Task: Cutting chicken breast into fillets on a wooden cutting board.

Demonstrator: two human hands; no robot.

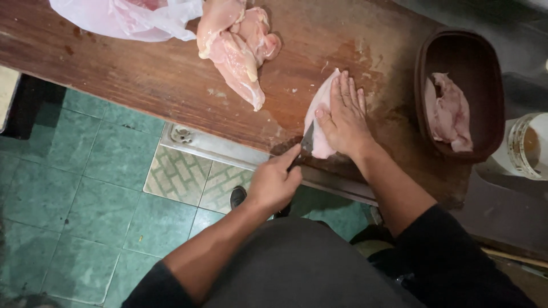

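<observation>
I saw the right hand point(344, 117) pressed flat, fingers spread open, on a raw chicken breast point(318, 117) at the wooden board's point(142, 68) near edge. Left hand point(274, 182) was fisted on a knife point(307, 142), blade entering the meat's side. I judged it soft and slippery: pin it flat from above.

Dark sleeves, bare forearms

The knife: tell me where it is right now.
In the head view the knife is near the wooden counter's front edge, gripped by the left hand, its blade against the chicken piece under the right hand.
</observation>
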